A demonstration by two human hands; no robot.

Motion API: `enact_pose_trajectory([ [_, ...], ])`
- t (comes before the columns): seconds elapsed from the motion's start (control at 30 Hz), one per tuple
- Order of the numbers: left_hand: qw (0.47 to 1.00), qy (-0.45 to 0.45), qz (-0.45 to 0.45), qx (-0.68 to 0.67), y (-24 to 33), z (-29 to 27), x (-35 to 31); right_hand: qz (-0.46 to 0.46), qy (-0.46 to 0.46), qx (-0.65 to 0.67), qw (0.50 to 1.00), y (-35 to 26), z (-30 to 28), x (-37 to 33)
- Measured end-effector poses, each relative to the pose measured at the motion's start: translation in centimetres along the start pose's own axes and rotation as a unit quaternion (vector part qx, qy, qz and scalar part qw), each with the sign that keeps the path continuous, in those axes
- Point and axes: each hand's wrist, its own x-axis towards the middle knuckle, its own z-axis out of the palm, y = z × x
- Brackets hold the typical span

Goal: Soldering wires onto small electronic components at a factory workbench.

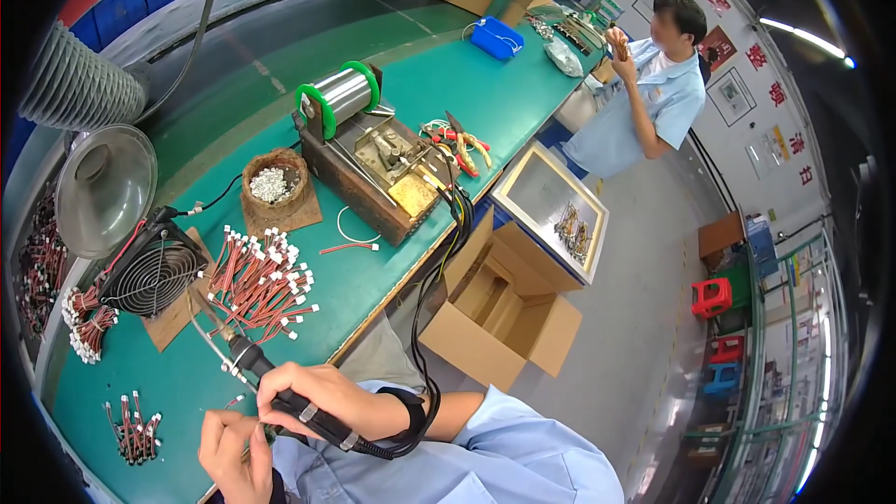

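Note:
My right hand (331, 399) is closed around the dark handle of a soldering iron (250, 355), whose metal tip points up and left toward the fan. A thin feed tube runs along its front. Just left of it, my left hand (230, 455) pinches something small near the bench's front edge, mostly hidden by the fingers. A short red wire end with a pale connector (235, 400) shows just above these fingers. Beyond the iron lies a loose pile of red and black wires with white connectors (257, 280). Farther left lies a smaller group of similar wires (136, 431).
A small black fan (159, 275) stands beside bundled wires (91, 329) and a clear funnel-shaped hood (107, 189). Farther back are a round pot of small white parts (273, 185), a solder spool (342, 97) and pliers (459, 142). An open carton (499, 308) sits right; a co-worker (644, 93) stands beyond.

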Motion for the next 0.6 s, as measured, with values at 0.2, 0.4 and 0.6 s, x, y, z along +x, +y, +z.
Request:
enact_pose_trajectory([
  [0.2,0.973,0.112,-0.063,-0.192,-2.0,1.0,-0.8,0.002,0.059,-0.022,0.998,0.6,-1.0,0.2],
  [0.4,0.853,0.088,-0.189,-0.479,-0.6,0.7,0.1,0.07,-0.004,-0.025,0.997,-0.5,-1.1,0.0],
  [0.6,0.771,0.078,-0.151,-0.613,-2.7,1.6,-1.0,0.076,-0.055,-0.008,0.996,-0.8,-0.1,0.2],
])
